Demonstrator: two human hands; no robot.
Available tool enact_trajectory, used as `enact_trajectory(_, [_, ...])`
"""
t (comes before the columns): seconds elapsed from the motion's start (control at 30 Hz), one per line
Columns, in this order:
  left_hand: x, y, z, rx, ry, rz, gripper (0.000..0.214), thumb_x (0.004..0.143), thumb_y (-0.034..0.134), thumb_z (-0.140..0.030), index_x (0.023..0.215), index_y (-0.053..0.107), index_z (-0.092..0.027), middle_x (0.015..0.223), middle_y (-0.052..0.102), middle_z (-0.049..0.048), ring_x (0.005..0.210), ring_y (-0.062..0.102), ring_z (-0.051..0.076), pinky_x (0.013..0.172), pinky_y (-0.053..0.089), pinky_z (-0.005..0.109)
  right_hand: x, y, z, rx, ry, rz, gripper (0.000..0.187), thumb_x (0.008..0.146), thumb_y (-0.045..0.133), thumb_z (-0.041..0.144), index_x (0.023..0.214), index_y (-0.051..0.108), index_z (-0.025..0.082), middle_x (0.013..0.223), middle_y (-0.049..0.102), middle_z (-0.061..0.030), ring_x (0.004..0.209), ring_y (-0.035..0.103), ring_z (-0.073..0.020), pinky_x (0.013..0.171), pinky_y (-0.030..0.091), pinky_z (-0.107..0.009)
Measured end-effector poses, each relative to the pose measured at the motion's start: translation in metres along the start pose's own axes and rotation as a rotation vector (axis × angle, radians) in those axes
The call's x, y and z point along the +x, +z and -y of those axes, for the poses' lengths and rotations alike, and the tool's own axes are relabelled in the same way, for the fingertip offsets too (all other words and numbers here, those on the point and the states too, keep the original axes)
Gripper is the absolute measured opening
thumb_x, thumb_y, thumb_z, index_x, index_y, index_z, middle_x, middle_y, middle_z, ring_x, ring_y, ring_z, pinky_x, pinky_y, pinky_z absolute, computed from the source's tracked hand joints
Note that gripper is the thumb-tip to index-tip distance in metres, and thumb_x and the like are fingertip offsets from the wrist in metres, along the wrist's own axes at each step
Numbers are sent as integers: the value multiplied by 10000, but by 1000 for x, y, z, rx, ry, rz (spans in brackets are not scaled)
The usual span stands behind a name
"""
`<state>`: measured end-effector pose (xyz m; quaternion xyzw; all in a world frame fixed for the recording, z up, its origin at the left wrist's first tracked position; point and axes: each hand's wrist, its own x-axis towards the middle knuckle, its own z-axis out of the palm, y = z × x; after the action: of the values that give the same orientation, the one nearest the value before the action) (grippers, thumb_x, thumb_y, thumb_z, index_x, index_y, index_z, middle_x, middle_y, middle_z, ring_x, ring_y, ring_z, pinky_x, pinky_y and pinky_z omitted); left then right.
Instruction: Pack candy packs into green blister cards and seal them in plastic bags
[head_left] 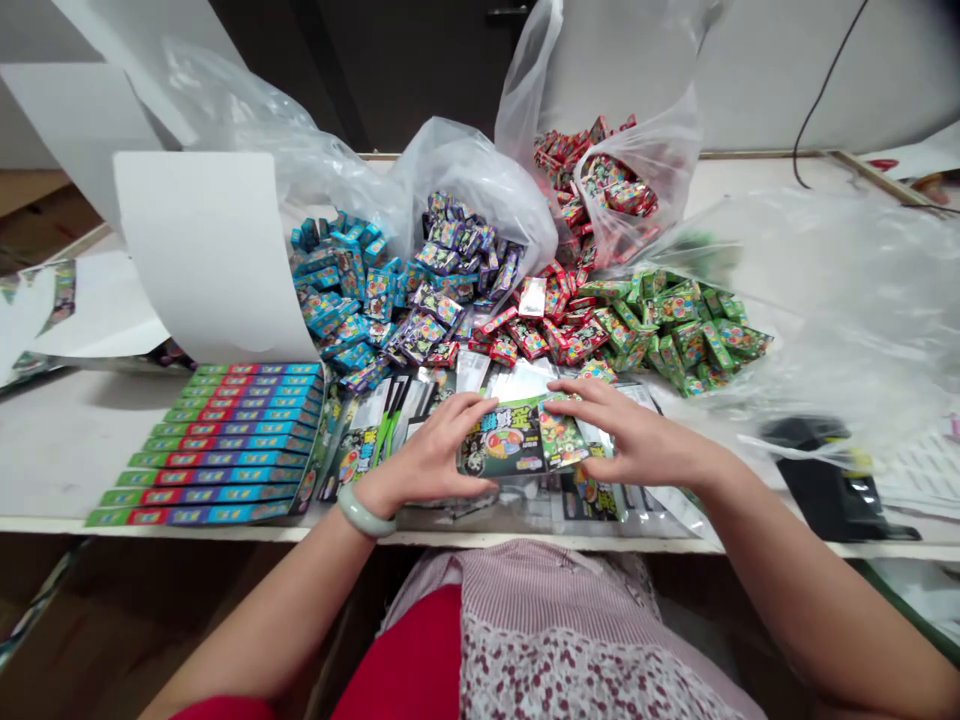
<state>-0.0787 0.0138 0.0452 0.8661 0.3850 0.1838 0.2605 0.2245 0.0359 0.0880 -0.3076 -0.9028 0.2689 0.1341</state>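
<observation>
In front of me my left hand (431,450) grips the left end of a black printed packet (501,440), thumb along its lower edge and fingers on top. My right hand (637,440) holds a small green candy box (561,430) at the packet's right end, its fingers and thumb around the box's right side. Whether the box lies on the packet or partly inside it, I cannot tell. Beneath both hands lie more flat black printed packets (589,497) in clear plastic, overlapping along the table's front.
Behind my hands spread heaps of small blue boxes (345,290), purple boxes (457,245), red boxes (555,320) and green boxes (686,325), partly in clear bags (517,190). Rows of filled display cartons (217,450) with a white lid (210,250) stand left. A black item (825,480) lies right.
</observation>
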Motion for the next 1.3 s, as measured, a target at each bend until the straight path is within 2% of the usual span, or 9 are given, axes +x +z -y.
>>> enact_trajectory(0.2, [0, -1, 2, -8, -20, 48, 926, 682, 779, -461, 1449, 306, -249, 1359, 401, 133, 1269, 429, 331, 1061, 418, 524, 7, 11, 0, -33, 20, 11, 657, 722, 675, 195, 1352, 486, 211, 1424, 437, -138, 1294, 425, -292, 1083, 366, -502])
enact_trajectory(0.33, [0, 4, 3, 23, -56, -26, 948, 673, 782, -470, 1457, 295, -253, 1367, 398, 136, 1272, 425, 340, 1065, 409, 534, 9, 17, 0, 54, 55, -51, 727, 763, 671, 226, 1419, 357, 222, 1505, 313, -141, 1384, 327, -277, 1122, 337, -479])
enact_trajectory(0.57, [-1, 9, 5, 46, -63, -98, 946, 705, 759, -462, 1474, 251, -249, 1358, 405, 136, 1269, 431, 329, 1069, 406, 512, 13, 35, 18, 69, 47, -108, 453, 927, 524, 330, 1366, 435, 263, 1354, 563, -85, 1349, 398, -264, 1150, 221, -565])
enact_trajectory(0.67, [-2, 5, 9, 56, -87, -126, 942, 710, 755, -464, 1477, 245, -265, 1351, 406, 133, 1264, 433, 338, 1062, 407, 527, 30, 17, -11, -5, 150, -241, 338, 975, 423, 333, 1280, 554, 267, 1175, 682, -63, 1157, 570, -230, 1021, 406, -469])
enact_trajectory(0.73, [-5, 0, 13, 89, -114, -159, 933, 719, 749, -449, 1480, 238, -278, 1353, 402, 126, 1271, 423, 347, 1068, 395, 541, 45, -3, -45, -300, 384, -337, 342, 992, 365, 286, 1199, 630, 225, 1143, 689, -92, 1079, 596, -232, 950, 426, -425])
enact_trajectory(0.77, [-6, -2, 15, 102, -122, -170, 930, 723, 746, -438, 1483, 232, -285, 1357, 398, 123, 1275, 420, 349, 1071, 391, 544, 52, -13, -63, -500, 496, -253, 338, 986, 380, 293, 1181, 647, 219, 1150, 683, -100, 1081, 585, -246, 938, 413, -423])
enact_trajectory(0.9, [-13, -5, 19, 117, -131, -196, 928, 730, 738, -433, 1486, 219, -290, 1359, 396, 120, 1271, 425, 348, 1071, 397, 540, 72, -31, -109, -671, 606, -137, 347, 841, 644, 391, 1101, 687, 166, 1119, 657, -175, 1082, 540, -346, 896, 369, -459])
enact_trajectory(1.1, [-17, 0, 23, 76, -154, -219, 904, 736, 736, -423, 1475, 238, -268, 1347, 397, 128, 1262, 431, 342, 1069, 400, 532, 79, -24, -115, -770, 645, -54, 463, 751, 716, 461, 1074, 656, 134, 1140, 604, -194, 1078, 500, -350, 870, 336, -431])
enact_trajectory(1.3, [-15, 0, 24, 66, -163, -224, 905, 733, 742, -413, 1471, 236, -272, 1362, 386, 126, 1279, 421, 339, 1076, 390, 529, 76, -28, -118, -700, 556, 5, 383, 764, 715, 379, 1085, 647, 181, 1042, 659, -124, 992, 545, -289, 827, 347, -379])
